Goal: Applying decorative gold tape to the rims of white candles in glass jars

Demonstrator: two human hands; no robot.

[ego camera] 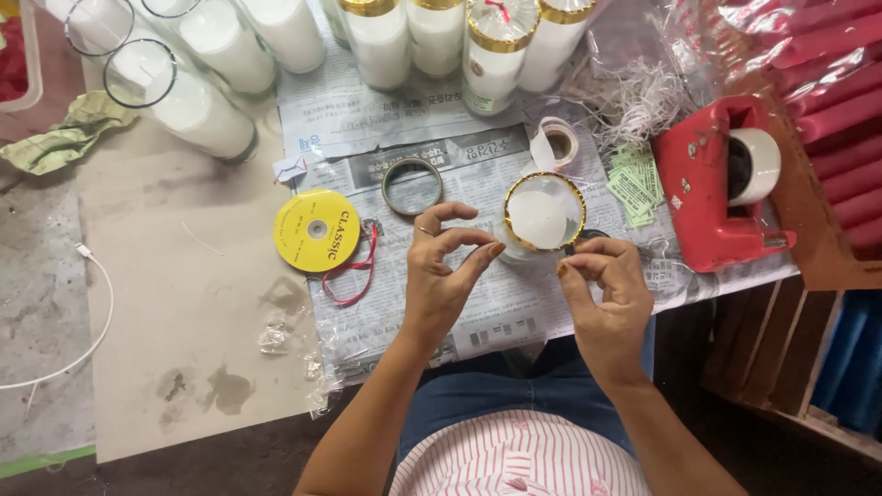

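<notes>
- Glass candle jar (542,216): stands upright on the newspaper (514,303) near the desk's (175,303) front edge, long axis vertical, open mouth facing the camera. Gold trim band around the rim; white wax inside.
- Left hand (441,266): just left of the jar, thumb and forefinger pinched narrow beside the jar's rim. Grip almost closed; whatever sits between the fingertips too small to make out. Contact with the glass not clear.
- Right hand (602,289): just below and right of the jar, fingertips drawn together in a narrow pinch close to the rim. Held item, if any, not discernible.
- Loose gold ring (412,186): flat on the newspaper, up and left of the jar, apart from it.
- Yellow ribbon spool (317,231): flat on the desk, left of the left hand, with a red ribbon (354,276) trailing from it toward the wrist.
- White tape roll (556,142): near the jar's far side.
- Green paper labels (636,184): small stack between jar and dispenser.
- Red tape dispenser (712,193): right of the jar, carrying a white roll; bounds the working area on that side.
- Row of finished white candles (432,37): along the far edge, some with gold caps.
- Uncapped white candle jars (184,92): upper left, leaning in view.
- Red candles (827,73): wrapped in clear film, far right.
- White cable (92,312): curved across the desk's left part, well apart from both hands.
</notes>
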